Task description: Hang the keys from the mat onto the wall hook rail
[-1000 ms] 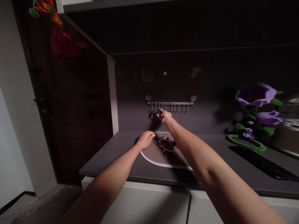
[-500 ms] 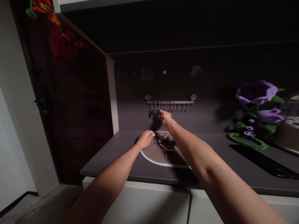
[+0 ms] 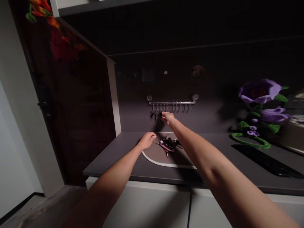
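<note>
I have the right hand (image 3: pixel 168 118) pinching a small dark item (image 3: pixel 161 113) just below the wall hook rail (image 3: pixel 172 103). The left hand (image 3: pixel 147 141), fingers together and empty, sits at the back-left edge of the white-rimmed tray (image 3: pixel 163 165), which holds a bunch of keys (image 3: pixel 167 145).

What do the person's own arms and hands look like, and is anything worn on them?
The left hand and right hand are bare, without gloves. The forearms show no sleeves, watch, bracelet or cables. Whether there are rings is too small to tell.

Dim light, shadow (image 3: pixel 157 127) beneath the right hand (image 3: pixel 168 118), edges warped by wide-angle distortion.
</note>
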Demonstrator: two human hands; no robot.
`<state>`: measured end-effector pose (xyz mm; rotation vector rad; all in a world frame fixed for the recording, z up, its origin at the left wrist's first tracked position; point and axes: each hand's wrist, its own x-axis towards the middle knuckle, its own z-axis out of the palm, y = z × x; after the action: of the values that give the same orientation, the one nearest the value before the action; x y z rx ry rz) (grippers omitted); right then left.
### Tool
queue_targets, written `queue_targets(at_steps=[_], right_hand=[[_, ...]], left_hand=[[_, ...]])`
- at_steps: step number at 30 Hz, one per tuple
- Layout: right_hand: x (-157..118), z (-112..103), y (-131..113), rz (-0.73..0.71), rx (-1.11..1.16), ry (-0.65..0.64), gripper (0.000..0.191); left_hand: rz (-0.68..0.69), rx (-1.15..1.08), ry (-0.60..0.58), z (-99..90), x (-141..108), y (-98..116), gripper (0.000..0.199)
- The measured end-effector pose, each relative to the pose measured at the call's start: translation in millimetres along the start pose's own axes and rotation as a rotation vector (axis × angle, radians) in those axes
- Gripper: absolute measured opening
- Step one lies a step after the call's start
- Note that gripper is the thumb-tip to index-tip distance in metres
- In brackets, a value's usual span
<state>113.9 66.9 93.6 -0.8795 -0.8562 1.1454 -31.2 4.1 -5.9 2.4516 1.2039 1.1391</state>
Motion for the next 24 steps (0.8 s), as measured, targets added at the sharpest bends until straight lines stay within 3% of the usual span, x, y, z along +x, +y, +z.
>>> queue_targets(at_steps=[8, 17, 22, 24], right_hand=[[-13.4, -11.7, -1.9, 0.021, -0.047, -0.054, 0.016], [-48.2, -28.9, -7.7, 0.035, -0.084, -0.117, 0.015], [-69.0, -45.7, -3.1, -0.014, -0.177, -0.209, 0.012], [-77.7, -52.6, 1.6, -0.046, -0.234, -0.236, 0.009]], left_hand=[[-0.001, -0.027, -0.012, -3.4, -4.3, 1.1, 0.018], [-0.09, -0.2, -0.069, -9.2, -5.3, 12.4, 0.019], [-0.118, -0.181, -0.141, -17.0, 2.5, 21.6, 0.023], [-0.113, -0.199, -0.105, -16.4, 4.9, 26.6, 0.021]])
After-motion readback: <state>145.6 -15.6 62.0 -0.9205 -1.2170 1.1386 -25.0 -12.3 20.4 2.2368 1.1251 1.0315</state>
